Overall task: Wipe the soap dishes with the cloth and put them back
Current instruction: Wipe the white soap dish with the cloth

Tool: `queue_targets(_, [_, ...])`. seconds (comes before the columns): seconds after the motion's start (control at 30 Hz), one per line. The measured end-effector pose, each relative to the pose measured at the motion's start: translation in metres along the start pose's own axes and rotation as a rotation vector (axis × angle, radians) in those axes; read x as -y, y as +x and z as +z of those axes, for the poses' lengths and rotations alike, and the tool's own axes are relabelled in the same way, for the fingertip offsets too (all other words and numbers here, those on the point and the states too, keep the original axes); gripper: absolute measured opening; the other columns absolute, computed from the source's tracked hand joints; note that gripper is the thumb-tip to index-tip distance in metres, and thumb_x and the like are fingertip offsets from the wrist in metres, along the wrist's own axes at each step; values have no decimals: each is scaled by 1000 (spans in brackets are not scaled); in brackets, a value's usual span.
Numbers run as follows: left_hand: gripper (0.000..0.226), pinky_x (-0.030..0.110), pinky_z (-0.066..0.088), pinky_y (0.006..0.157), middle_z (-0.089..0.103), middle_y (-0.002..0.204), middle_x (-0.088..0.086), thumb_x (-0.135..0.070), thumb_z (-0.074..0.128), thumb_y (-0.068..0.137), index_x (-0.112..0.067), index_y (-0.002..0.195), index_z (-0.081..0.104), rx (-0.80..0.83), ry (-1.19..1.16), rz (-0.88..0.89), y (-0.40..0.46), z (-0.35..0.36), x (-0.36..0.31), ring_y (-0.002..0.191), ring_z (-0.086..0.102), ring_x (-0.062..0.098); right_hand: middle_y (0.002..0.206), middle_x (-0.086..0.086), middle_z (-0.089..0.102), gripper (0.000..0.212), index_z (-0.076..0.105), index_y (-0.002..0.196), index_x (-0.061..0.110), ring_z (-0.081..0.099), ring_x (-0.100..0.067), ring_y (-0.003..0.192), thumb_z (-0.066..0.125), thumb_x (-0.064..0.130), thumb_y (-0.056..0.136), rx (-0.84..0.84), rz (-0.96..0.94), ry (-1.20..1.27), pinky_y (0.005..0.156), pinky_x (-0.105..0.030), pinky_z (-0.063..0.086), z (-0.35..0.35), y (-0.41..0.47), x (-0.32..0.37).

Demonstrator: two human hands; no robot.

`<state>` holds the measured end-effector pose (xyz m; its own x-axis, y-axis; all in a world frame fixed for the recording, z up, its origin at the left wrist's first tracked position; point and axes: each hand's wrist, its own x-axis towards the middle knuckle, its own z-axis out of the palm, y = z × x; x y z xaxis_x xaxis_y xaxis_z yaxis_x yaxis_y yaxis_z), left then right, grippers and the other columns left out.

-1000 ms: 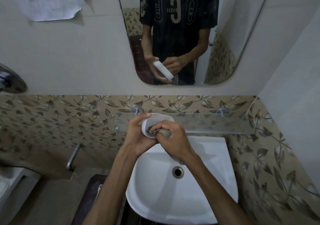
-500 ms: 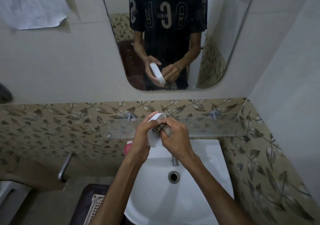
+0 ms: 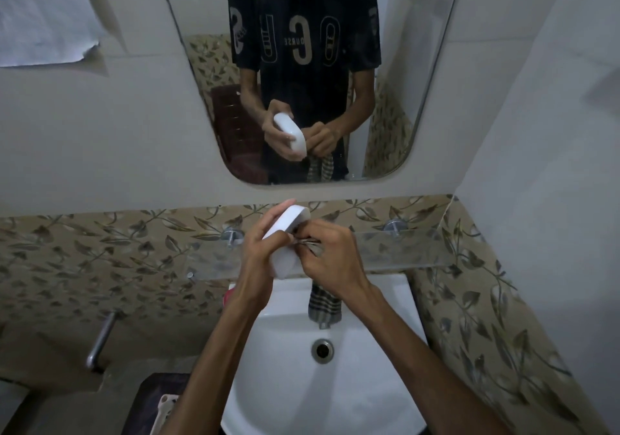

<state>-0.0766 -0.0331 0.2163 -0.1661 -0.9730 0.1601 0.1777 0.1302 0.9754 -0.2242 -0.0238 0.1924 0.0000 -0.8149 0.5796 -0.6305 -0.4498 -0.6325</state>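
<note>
My left hand (image 3: 260, 250) grips a white oval soap dish (image 3: 285, 243), held upright on its edge above the back of the basin. My right hand (image 3: 330, 260) is closed on a checked cloth (image 3: 323, 302), pressing it against the dish's right side. The loose end of the cloth hangs below my right hand over the tap. The mirror (image 3: 385, 105) reflects the dish's outer face and both hands.
A glass shelf (image 3: 402, 248) on two metal mounts runs along the leaf-patterned tiles just behind my hands. The white basin (image 3: 369, 384) with its drain lies below. A pink object (image 3: 228, 295) peeks out at the basin's back left. A metal pipe (image 3: 100, 340) juts from the left wall.
The dish has turned from lying tilted with its hollow up to standing on edge. The camera has tipped so the basin sits lower, and the cloth's hanging end has come into sight.
</note>
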Motion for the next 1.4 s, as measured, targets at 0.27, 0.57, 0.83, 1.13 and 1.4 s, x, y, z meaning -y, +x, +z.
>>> queue_targets(0.27, [74,28,53,92,65,139,15,-32,60,70,-5,139,62,29,35,155,20,7,-17,126,60,29,96,-1,82,14,82,95,7,75,-14,86,80,2,82,-68,-9,109,79,-34,61,0,13,8])
queue_targets(0.57, [65,20,51,90,66,136,9,-16,54,74,-4,137,62,26,77,229,31,8,-33,121,61,13,98,-2,81,15,82,96,8,74,-7,88,82,1,83,-146,-37,156,83,-14,57,6,26,13])
queue_targets(0.83, [67,25,54,91,67,135,2,-26,59,73,-9,137,63,-16,92,296,39,7,-37,124,61,17,104,-4,81,17,80,107,7,75,-11,95,77,4,90,-167,2,220,84,-22,62,21,21,25])
queue_targets(1.13, [65,18,49,97,64,137,-2,-38,54,89,-1,142,57,-169,90,382,57,7,-19,125,60,11,83,-18,74,30,77,88,5,68,-19,73,62,31,93,-65,440,734,67,-37,56,32,23,50])
queue_targets(1.4, [64,17,46,100,56,145,-4,-47,47,93,-15,148,49,-132,136,335,60,8,-16,127,56,2,73,-7,68,8,72,87,2,62,-12,66,66,6,91,1,275,780,61,-26,52,21,27,41])
